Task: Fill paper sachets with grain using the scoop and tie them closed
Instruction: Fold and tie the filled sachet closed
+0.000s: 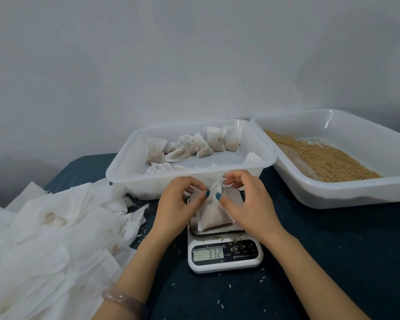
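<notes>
Left grip [178, 204] and right grip [247, 204] pinch the gathered neck of a filled sachet [214, 217] between thumbs and fingertips, thumb tips almost touching on either side of the paper. The sachet sits on the platform of a scale [225, 255], whose display reads 33.2. Its broad base lies on the platform on the side toward the person. Its long axis runs from that base up to the narrow neck, which points up and away toward the sachet tray [148, 181]. That white tray stands just behind the scale and holds a row of filled sachets [194, 146] along its far side. To its right, touching it at the rim, a grain tray [333, 195] holds grain [321, 158] spread along its left half. Empty sachets [56, 227] lie heaped at the left on the dark tabletop [333, 250], where stray grains are scattered. A pale bracelet [123, 299] circles the left wrist.
</notes>
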